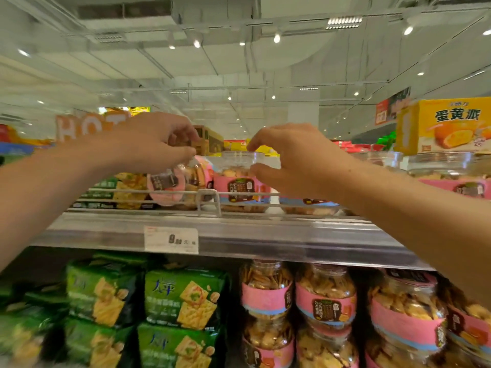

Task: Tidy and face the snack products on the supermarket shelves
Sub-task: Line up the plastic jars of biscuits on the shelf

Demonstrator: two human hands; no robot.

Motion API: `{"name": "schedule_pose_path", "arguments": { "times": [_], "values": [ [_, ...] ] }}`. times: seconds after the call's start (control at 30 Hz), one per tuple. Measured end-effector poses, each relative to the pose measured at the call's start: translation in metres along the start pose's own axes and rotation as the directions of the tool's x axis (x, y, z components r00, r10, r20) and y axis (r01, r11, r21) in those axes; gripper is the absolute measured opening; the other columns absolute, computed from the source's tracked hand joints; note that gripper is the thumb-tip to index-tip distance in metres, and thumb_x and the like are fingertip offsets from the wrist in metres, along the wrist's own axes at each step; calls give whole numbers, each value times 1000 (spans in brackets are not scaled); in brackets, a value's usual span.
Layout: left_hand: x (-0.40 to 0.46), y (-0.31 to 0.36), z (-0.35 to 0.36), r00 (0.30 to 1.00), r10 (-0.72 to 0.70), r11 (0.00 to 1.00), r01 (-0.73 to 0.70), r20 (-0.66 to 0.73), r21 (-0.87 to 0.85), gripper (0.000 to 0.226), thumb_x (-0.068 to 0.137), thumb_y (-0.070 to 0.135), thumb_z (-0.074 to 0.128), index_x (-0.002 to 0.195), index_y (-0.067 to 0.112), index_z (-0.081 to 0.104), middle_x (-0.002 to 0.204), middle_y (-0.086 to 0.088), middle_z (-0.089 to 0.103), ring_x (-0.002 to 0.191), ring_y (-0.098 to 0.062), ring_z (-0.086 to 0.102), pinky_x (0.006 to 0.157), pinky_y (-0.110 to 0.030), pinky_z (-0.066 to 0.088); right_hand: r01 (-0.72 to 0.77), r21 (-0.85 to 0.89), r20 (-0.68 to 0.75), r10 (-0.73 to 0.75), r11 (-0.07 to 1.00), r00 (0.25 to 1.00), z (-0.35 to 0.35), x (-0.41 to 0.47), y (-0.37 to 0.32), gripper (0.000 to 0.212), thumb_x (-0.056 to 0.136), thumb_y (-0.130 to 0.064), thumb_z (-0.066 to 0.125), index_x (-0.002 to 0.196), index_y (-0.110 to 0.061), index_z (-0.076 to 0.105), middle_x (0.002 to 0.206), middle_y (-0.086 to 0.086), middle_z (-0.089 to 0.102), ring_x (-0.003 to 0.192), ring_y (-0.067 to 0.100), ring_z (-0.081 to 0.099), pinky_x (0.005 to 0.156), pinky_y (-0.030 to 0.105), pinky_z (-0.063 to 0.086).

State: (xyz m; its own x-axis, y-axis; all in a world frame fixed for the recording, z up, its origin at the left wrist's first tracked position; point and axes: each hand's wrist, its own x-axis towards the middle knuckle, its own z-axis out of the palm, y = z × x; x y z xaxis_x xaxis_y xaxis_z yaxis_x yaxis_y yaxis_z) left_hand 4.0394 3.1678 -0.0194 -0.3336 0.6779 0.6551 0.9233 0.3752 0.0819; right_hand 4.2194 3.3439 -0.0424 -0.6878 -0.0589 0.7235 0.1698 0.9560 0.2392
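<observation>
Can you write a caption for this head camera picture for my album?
Two hands, left hand and right hand, reach for cracker jars on the top shelf.

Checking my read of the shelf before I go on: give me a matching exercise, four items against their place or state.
Items:
1. tilted jar
2. upright jar
3. green cracker bags
4. yellow box

Places or states:
A. lower shelf, left side
B. top shelf, far right, above the jars
C. leaning over, held by the left hand
D. standing on the top shelf, right hand at its lid

Pairs: 1-C, 2-D, 3-A, 4-B
</observation>
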Motion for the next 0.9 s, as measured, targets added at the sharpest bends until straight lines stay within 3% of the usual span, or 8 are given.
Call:
{"name": "schedule_pose_path", "arguments": {
  "times": [0.13,0.27,0.33,0.4,0.6,0.73,0.83,0.9],
  "values": [
    [-5,-30,-8,993,-16,1000,16,116,1,49,79,68,57,118,38,58,115,12,60,105,-11,56,82,-30,45,-83,-15,77,84,996,993,4,30,-17,43,89,-49,55,129,-32,52,121,0,62,96,18,52,81,30,38],
    [-7,-42,2,967,50,996,-68,248,64,62,72,75,55,124,42,47,125,12,57,104,-10,55,87,-32,48,-242,-61,247,249,968,936,8,53,-17,53,87,-56,56,135,-35,48,125,1,60,104,22,55,80,31,41],
    [-6,-44,8,962,64,985,-103,266,136,71,67,85,51,123,44,40,119,13,55,101,-13,53,90,-39,47,-300,-84,342,311,950,887,12,61,-20,52,86,-56,57,134,-36,49,127,-1,59,108,21,55,82,31,40],
    [0,-44,10,958,56,980,-107,282,168,78,62,90,49,122,42,36,108,14,53,98,-15,52,90,-42,46,-349,-52,384,342,935,858,15,64,-21,41,85,-52,59,122,-35,56,119,-4,62,97,15,58,79,30,42],
    [31,-30,14,914,17,976,-104,405,193,99,57,87,58,133,28,32,88,18,47,79,-4,50,62,-26,40,-392,-34,400,372,919,838,16,69,-18,35,86,-59,58,109,-32,58,96,-8,64,80,6,56,65,26,41],
    [42,-31,14,907,45,972,-137,420,193,87,59,76,69,130,32,42,109,11,56,95,-12,55,87,-38,51,-382,-41,394,367,923,843,11,71,-14,36,83,-60,62,104,-31,61,94,-9,61,84,7,53,69,27,43],
    [53,-20,2,892,66,983,-134,446,122,74,54,66,60,120,32,59,112,10,59,99,-11,56,90,-36,50,-388,3,394,356,922,847,9,68,-10,37,80,-62,62,103,-33,62,94,-8,65,86,10,58,77,32,48],
    [64,-12,-8,840,54,985,-134,540,110,71,51,61,60,114,30,66,113,6,64,104,-16,59,87,-33,50,-384,16,391,348,923,852,10,65,-7,37,79,-65,61,103,-37,61,90,-9,67,83,10,61,72,31,48]
  ]
}}
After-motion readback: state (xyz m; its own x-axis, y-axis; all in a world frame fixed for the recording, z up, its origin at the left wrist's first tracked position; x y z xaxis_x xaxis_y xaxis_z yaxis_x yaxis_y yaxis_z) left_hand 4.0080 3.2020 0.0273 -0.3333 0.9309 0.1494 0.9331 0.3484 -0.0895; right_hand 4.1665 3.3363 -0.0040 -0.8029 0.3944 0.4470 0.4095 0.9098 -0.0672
